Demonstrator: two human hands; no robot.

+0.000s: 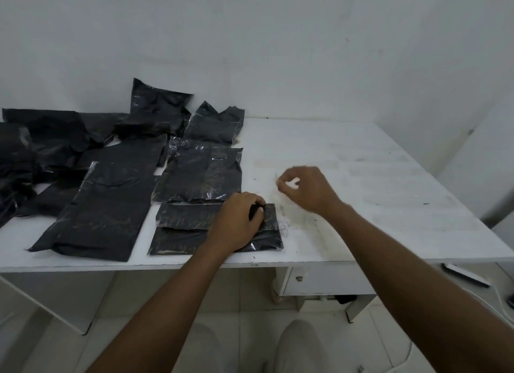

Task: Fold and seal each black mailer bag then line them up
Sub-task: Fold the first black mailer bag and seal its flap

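A folded black mailer bag [180, 233] lies flat near the table's front edge. My left hand [236, 222] rests on its right part, with curled fingers pinching the folded flap. My right hand [308, 189] hovers over the bare table just right of the bag, slightly blurred. It pinches a small white strip [293, 182] between thumb and fingers. Behind the folded bag, two more flat bags [200, 175] [214, 125] lie one behind the other. A larger unfolded bag [103, 208] lies to the left.
A loose pile of black bags [55, 139] covers the table's far left, up against the wall. The white table [375, 183] is stained on its right half. A drawer [319, 279] hangs under the front edge, and a power strip [464, 274] lies on the floor.
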